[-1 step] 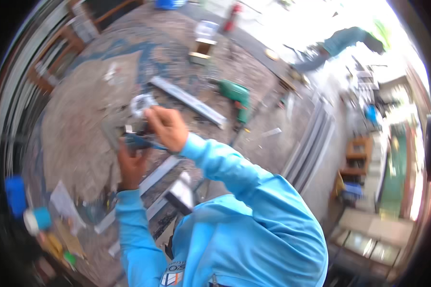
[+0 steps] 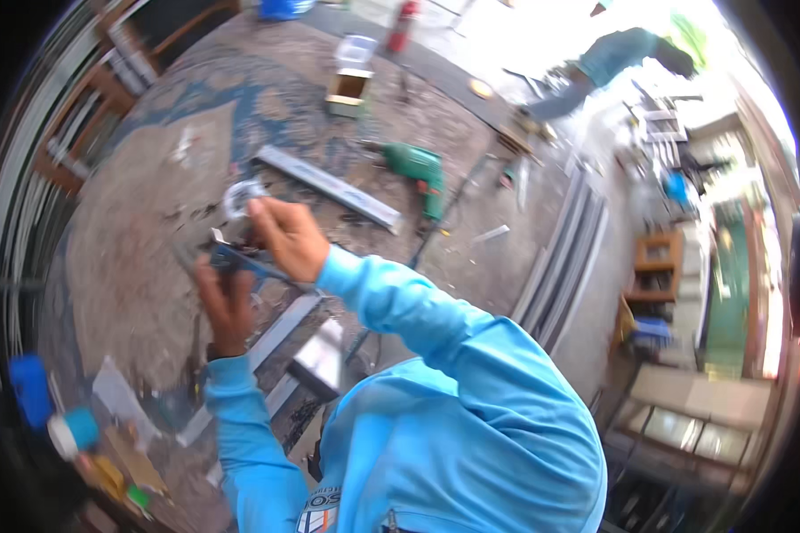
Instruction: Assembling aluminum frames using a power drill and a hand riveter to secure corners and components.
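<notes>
My left hand is closed around a dark blue piece with a shiny metal end; blur hides its exact kind. Just above it, my right hand has its thumb and fingers pinched together at the far side of this piece. What the right fingertips hold is hidden. A clear, whitish ring-shaped thing shows just beyond those fingertips. Farther off lies a grey metal profile, with a green power drill to its right.
An open small box stands at the far side of the table. Closer to me are a white-topped block and more metal strips. Long grey profiles lie at the right. A person bends down at the far right.
The whole view has shifted slightly, so the table things sit a little farther left. Both hands keep their places around the dark blue piece.
</notes>
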`<state>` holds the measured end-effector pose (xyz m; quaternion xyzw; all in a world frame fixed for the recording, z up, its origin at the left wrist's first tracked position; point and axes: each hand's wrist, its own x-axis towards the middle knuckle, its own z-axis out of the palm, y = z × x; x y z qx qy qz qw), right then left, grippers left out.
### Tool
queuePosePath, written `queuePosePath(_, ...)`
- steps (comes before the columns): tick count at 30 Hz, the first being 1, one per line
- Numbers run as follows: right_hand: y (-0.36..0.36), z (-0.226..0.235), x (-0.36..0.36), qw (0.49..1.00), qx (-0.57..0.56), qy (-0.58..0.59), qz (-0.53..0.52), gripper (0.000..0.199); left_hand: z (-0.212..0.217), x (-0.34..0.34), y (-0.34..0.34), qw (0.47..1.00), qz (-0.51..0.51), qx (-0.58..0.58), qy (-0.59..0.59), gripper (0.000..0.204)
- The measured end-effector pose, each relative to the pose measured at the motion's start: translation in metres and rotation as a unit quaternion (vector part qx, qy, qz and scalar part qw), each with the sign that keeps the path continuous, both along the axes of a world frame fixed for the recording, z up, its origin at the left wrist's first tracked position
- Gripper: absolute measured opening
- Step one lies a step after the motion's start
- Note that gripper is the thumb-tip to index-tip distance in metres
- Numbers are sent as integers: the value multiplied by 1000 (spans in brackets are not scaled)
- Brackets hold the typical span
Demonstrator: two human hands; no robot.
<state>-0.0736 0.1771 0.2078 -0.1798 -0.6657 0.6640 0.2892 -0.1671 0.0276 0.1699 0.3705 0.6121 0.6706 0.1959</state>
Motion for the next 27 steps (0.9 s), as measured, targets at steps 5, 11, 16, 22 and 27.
queuePosePath(5, 4, -5, -3, 996, -12, 63, -67, 71, 37, -15, 31, 972, -101, 82, -198, 35)
queuePosePath(11, 96, -55, 105, 985, -156, -42, 51, 31, -1, 19, -51, 932, 60, -342, 107, 27)
queuePosePath(16, 58, -139, 199, 904, -224, -324, 168, 46, -94, 110, -85, 920, -28, -360, 150, 48)
queuePosePath(22, 18, -202, 207, 804, -363, -348, 319, 52, -163, 142, -47, 874, -38, -384, 295, 54)
queuePosePath(27, 15, -217, 208, 787, -379, -359, 329, 58, -178, 143, -53, 858, -43, -393, 330, 55)
